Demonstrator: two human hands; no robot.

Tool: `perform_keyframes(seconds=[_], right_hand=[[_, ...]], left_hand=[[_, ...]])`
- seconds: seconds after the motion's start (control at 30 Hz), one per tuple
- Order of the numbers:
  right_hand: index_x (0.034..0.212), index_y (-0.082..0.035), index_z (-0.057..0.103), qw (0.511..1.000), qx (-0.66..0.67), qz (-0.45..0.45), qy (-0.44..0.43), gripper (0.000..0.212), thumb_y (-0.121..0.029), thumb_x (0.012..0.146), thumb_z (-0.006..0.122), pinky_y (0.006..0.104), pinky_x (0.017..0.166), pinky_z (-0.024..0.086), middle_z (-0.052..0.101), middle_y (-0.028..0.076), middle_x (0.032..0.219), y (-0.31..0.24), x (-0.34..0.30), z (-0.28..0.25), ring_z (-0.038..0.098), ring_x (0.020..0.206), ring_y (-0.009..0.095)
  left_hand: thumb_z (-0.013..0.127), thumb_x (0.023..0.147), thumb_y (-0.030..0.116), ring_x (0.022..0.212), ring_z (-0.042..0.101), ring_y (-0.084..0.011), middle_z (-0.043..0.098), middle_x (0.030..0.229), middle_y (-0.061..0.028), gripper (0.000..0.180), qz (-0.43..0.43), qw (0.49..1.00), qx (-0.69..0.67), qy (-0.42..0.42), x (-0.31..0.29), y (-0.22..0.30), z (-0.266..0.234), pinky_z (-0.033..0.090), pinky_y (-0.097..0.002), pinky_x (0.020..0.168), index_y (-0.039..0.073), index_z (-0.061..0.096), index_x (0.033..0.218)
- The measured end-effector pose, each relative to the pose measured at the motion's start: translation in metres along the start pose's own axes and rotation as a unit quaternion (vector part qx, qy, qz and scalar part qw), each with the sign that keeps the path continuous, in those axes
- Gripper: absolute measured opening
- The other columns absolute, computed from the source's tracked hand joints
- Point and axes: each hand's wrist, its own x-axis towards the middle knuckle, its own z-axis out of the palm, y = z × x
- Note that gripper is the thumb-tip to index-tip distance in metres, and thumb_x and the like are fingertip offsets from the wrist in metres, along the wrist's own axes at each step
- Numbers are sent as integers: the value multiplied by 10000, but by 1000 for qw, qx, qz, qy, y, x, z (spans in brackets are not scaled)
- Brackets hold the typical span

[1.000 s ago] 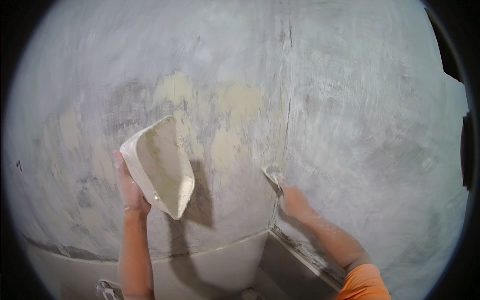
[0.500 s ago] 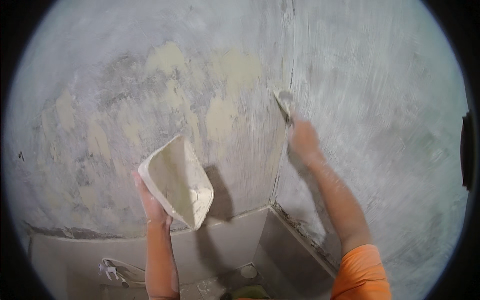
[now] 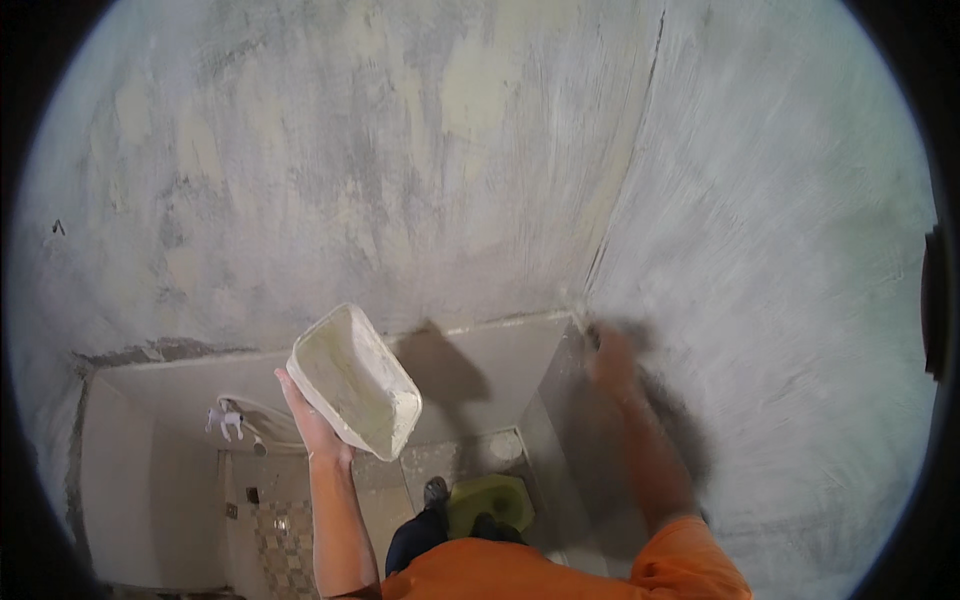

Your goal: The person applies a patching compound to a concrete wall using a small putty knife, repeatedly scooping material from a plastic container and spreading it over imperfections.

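My left hand (image 3: 315, 415) is closed on a white, putty-smeared rectangular tub (image 3: 350, 385), gripping it from below and along its left side. The tub tilts so its inside shows, with pale putty coating the walls. At the wall corner, just above the tile edge, my right hand (image 3: 615, 365) is closed on a putty knife. Only a dark bit of the putty knife (image 3: 595, 338) shows, and its blade is hard to make out in the shadow. The left wall (image 3: 330, 200) carries yellowish putty patches over grey plaster.
The right wall (image 3: 780, 250) meets the left one at a cracked corner line. Grey tile (image 3: 480, 350) lines the lower walls. A tap (image 3: 225, 420) with a hose sits low on the left. My shoe (image 3: 435, 490) is beside a yellow-green plastic object (image 3: 500, 495) on the floor below.
My right hand has moved down the corner with the putty knife, from mid-wall to the tile edge. The view has tipped downward, showing more floor. The tub stays in my left hand.
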Motion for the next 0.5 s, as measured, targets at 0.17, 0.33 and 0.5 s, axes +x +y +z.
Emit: perform_keyframes(seconds=[0.17,0.33,0.5], right_hand=[[1300,-8,652,974,146,-37,168,373,-157,959,615,453,709,524,692,279,935,-70,132,-96,691,792,389],[1482,-127,525,990,29,1,140,500,-128,982,527,515,783,536,670,240,993,-62,154,-20,668,885,410],[1326,-55,616,987,22,127,-93,395,-120,948,521,534,780,544,686,242,989,44,15,175,670,913,439]], left_hand=[[268,1059,664,1370,466,-306,456,1520,-140,751,-11,999,18,25,1,-3,4,384,-437,1155,100,411,1534],[282,1057,666,1355,477,-297,463,1504,-131,740,-52,998,4,18,15,-18,6,417,-439,1131,110,415,1527],[320,1064,632,1335,497,-286,475,1493,-100,688,-34,998,-49,17,16,-33,-13,453,-443,1104,114,440,1501]])
